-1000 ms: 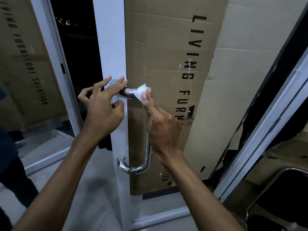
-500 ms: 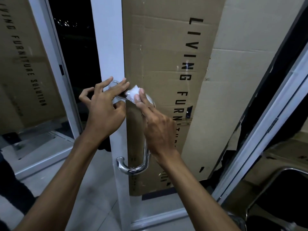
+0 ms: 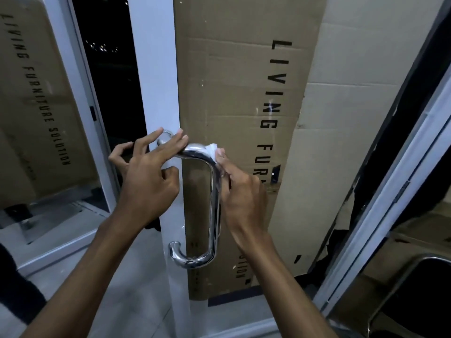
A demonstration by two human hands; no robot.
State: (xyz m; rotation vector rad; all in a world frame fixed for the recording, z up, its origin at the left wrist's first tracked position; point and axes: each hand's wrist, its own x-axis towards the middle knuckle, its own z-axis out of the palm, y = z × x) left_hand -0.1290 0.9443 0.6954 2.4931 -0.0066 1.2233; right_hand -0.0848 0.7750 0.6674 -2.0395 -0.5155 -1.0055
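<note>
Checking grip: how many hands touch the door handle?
2. Left hand rests fingers on the door handle near its top mount; right hand pinches a white wipe against its upper bend.

The door handle point(image 3: 214, 203) is polished, chrome-like metal, smooth and mirror-glossy, with bright streaks of reflected light along its tube. The white wad point(image 3: 212, 150) against its upper bend is matt, soft and crumpled; whether it is tissue paper or thin cloth is unclear. The door frame point(image 3: 156, 81) is smooth white with a satin, painted-looking sheen. The brown cardboard point(image 3: 231, 93) is matt, creased and scuffed, printed in flat black letters. The paler cardboard sheet point(image 3: 353, 69) beside it has torn, ragged edges. The glass pane point(image 3: 44, 118) is glossy and mirrors cardboard. The floor point(image 3: 136, 301) tiles look pale and slightly shiny.
</note>
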